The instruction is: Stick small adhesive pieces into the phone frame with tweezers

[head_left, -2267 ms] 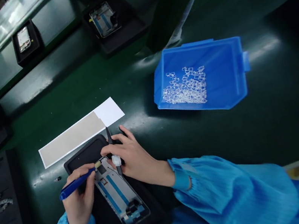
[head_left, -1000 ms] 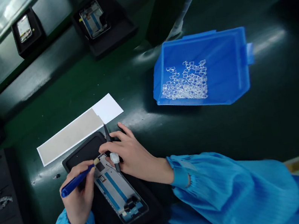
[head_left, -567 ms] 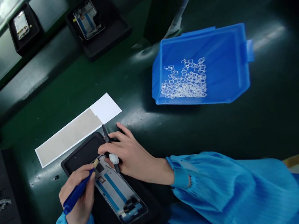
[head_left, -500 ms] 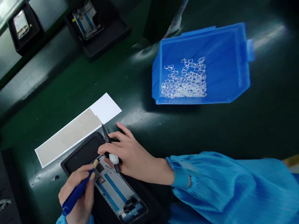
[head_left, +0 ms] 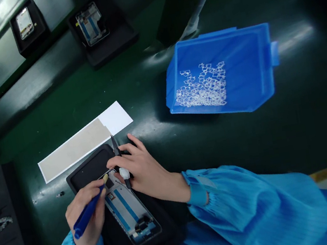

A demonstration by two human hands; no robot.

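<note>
Nearest me, my left hand (head_left: 84, 219) is closed around a blue-handled tool (head_left: 87, 212), its pale tip touching the top of the phone frame (head_left: 131, 211) lying in the black tray (head_left: 92, 168). Just beyond, my right hand (head_left: 145, 171) pinches dark tweezers (head_left: 118, 157) over the same end. Farther off I see a white strip (head_left: 85, 140), then a blue bin (head_left: 239, 89) of small square parts (head_left: 203, 88).

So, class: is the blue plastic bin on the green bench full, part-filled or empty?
Part-filled. The blue plastic bin holds one loose patch of small clear square frames; most of its floor is bare.
</note>
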